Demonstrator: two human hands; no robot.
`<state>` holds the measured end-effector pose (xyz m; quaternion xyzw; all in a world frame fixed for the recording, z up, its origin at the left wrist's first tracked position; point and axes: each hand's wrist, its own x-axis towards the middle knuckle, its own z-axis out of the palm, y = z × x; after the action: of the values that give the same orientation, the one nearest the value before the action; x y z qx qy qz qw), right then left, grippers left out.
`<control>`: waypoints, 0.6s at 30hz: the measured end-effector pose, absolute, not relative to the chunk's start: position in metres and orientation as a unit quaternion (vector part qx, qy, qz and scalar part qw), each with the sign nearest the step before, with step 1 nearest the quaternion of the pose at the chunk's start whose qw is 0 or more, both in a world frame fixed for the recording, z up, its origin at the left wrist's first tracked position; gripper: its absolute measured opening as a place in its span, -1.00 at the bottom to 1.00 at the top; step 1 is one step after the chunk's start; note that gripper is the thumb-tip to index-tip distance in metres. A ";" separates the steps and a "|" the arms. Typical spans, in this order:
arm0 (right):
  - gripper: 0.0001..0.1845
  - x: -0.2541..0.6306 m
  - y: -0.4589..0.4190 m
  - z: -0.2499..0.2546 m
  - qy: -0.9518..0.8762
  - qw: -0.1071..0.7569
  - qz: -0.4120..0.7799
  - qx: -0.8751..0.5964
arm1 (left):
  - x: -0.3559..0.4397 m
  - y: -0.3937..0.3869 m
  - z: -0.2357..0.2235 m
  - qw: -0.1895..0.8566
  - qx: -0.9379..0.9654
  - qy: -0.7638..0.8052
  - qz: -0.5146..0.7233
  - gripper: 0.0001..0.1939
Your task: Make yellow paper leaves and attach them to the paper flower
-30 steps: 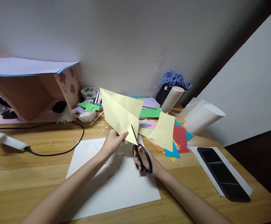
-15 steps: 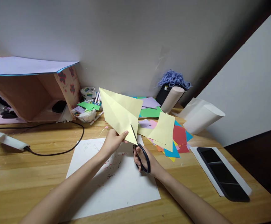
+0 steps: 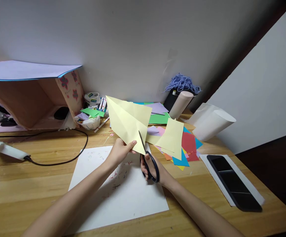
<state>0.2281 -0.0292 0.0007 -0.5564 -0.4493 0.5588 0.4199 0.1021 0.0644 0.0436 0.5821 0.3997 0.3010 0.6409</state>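
Pinched between the thumb and fingers of my left hand [image 3: 123, 149] is the lower corner of a creased pale yellow sheet of paper [image 3: 128, 120], held up above the table. My right hand [image 3: 153, 168] grips black-handled scissors [image 3: 155, 172] by their loops. One dark blade lies across the front of the yellow sheet near its lower right edge; the other blade is hidden behind the paper. Below both hands a white sheet [image 3: 138, 200] with red and dark marks lies on the wooden table [image 3: 29, 194].
Coloured paper pieces [image 3: 189, 143] lie right of the hands, with a black phone [image 3: 234, 182] farther right. Behind stand a white paper roll [image 3: 212, 123], a pot with blue yarn [image 3: 182, 83] and a tub of scraps [image 3: 91, 122]. At left are an open box [image 3: 70, 95] and a corded white device [image 3: 7, 149].
The yellow sheet's upper part has tipped slightly down and to the right. Both hands keep nearly the same places and grips; the whole view has shifted a little.
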 end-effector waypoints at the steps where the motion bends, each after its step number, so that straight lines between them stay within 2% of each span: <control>1: -0.32 0.229 -0.029 0.000 -0.451 0.421 0.560 -0.553 | 0.102 0.065 0.043 0.640 0.585 0.399 0.300 -0.69; 11: -0.37 0.230 -0.031 -0.002 -0.451 0.432 0.557 -0.548 | 0.103 0.064 0.043 0.639 0.578 0.404 0.307 -0.66; 18: -0.27 0.231 -0.028 -0.007 -0.445 0.434 0.566 -0.542 | 0.105 0.058 0.048 0.655 0.566 0.397 0.303 -0.68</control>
<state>0.2313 -0.0281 -0.0066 -0.5416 -0.4447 0.5664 0.4337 0.1047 0.0578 0.0480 0.5664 0.3974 0.3027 0.6554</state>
